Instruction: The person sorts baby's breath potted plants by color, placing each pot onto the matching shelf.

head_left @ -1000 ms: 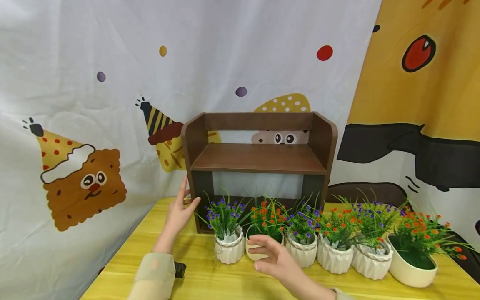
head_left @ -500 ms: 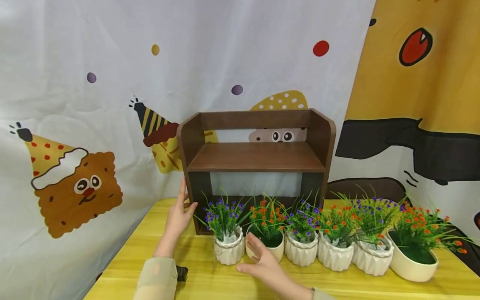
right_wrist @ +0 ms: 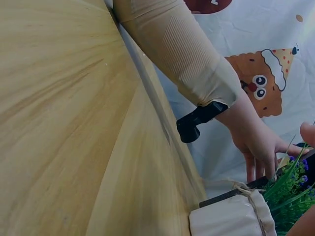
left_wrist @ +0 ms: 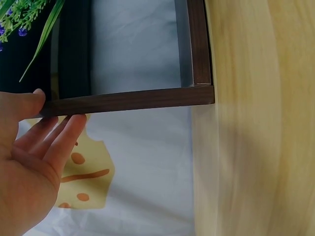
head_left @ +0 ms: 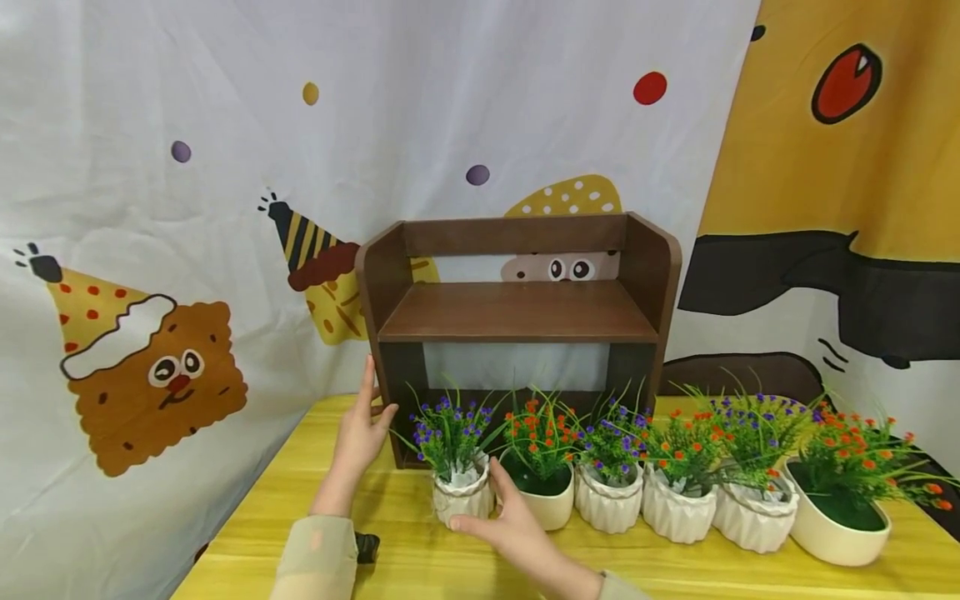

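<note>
My left hand (head_left: 358, 433) is at the left side panel of a brown two-tier shelf (head_left: 517, 312). In the left wrist view, its thumb (left_wrist: 32, 103) lies on one face of the panel and its fingers (left_wrist: 66, 140) on the opposite face. My right hand (head_left: 517, 529) is at the leftmost flowerpot (head_left: 461, 498), a white ribbed pot with twine and purple flowers. Its thumb and index finger are spread apart, overlapping the pot's right and front side in the head view. The right wrist view shows that pot (right_wrist: 231, 216) low in frame, with only parts of the hand showing.
More potted flowers, orange and purple, stand in a row to the right, starting with a smooth cream pot (head_left: 551, 504) and ending in an oval cream planter (head_left: 840, 537). All are on a wooden table (head_left: 420, 567). Behind hangs a printed cloth (head_left: 225, 83).
My right hand has moved left, from in front of the second and third pots to the leftmost pot, its thumb and index spread. The left hand stays at the shelf's side.
</note>
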A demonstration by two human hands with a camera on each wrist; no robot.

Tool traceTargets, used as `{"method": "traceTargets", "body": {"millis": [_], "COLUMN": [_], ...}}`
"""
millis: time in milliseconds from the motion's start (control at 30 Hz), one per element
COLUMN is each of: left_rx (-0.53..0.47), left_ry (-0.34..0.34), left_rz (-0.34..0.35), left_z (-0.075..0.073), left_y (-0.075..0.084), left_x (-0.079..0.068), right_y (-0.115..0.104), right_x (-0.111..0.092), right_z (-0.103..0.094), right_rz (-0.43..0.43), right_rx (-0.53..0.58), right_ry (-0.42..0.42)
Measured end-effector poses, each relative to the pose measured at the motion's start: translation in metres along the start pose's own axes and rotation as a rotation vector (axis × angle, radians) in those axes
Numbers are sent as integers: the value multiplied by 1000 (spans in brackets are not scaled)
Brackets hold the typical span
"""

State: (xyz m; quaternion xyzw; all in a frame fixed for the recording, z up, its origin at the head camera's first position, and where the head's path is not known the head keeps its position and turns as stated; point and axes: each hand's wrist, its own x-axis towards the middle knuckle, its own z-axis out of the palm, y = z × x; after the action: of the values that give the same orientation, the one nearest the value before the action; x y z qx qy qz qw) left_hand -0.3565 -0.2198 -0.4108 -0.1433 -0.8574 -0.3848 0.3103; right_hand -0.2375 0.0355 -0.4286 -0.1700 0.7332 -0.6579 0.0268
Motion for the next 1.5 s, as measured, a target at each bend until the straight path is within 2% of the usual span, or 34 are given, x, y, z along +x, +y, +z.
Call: {"method": "traceTargets", "body": {"millis": [167,333,467,600,800,1000,1233,1500], "left_rx": [21,53,56,71,77,76,65,42], "left_ry": [21,35,32,41,53,37,42,40], "left_rz": [4,11,-3,10,7,-3,-1,15], "left_z": [-5,-6,-6,-5,-4,-5,-3,4], "left_y": [-3,-4,-5,-8,-9,-8,-6,-1], "left_x": [-5,-11,-10,-9,-8,-6,-2,-1], "right_y": [3,6,5,7,14,28,39,52], "right_x": [0,-2,-2,-1,3,13,30,48], "right_z": [6,9,11,12,16,26,44,44], "right_rz": [-42,-44,-61,-64,-38,-20,6,-55], "right_rx": [4,18,3,-14,46,61,100,32], "right_ry": [-18,-43,-53,-68,-80,-11,147,259]}}
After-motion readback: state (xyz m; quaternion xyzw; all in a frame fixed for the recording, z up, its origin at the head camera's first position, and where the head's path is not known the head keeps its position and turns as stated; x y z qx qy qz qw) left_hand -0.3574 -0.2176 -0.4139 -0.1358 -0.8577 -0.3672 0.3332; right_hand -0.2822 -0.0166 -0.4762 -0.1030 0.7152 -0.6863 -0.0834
